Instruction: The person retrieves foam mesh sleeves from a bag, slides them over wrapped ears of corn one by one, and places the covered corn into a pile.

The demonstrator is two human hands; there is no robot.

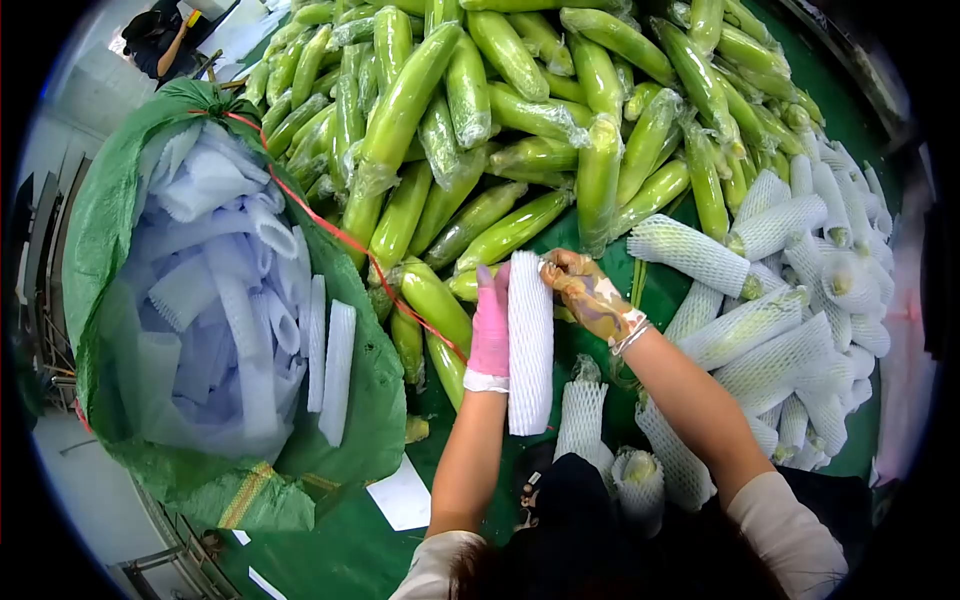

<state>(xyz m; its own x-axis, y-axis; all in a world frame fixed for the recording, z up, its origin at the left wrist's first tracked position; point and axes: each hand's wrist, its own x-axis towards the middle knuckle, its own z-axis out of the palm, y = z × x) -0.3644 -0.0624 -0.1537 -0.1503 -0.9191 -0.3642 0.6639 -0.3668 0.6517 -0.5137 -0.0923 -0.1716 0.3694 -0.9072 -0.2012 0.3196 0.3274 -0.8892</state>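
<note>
A white foam net sleeve (530,345) stands upright between my hands, looking flat and narrow. My left hand (490,325), in a pink glove, holds its left side, with some fingers hidden behind it. My right hand (585,292), in a patterned brown glove, pinches the sleeve's upper right edge with bent fingers. Beyond my hands, long green vegetables (410,95) in clear film lie heaped. One such vegetable (435,300) lies just left of my left hand. Whether anything is inside the held sleeve I cannot tell.
An open green sack (370,400) full of loose foam sleeves (235,270) stands at left, a red string (340,235) across its edge. Sleeved vegetables (770,330) are piled at right, and several stand near my lap. White paper (402,497) lies on the green floor. Another person (155,45) is far left.
</note>
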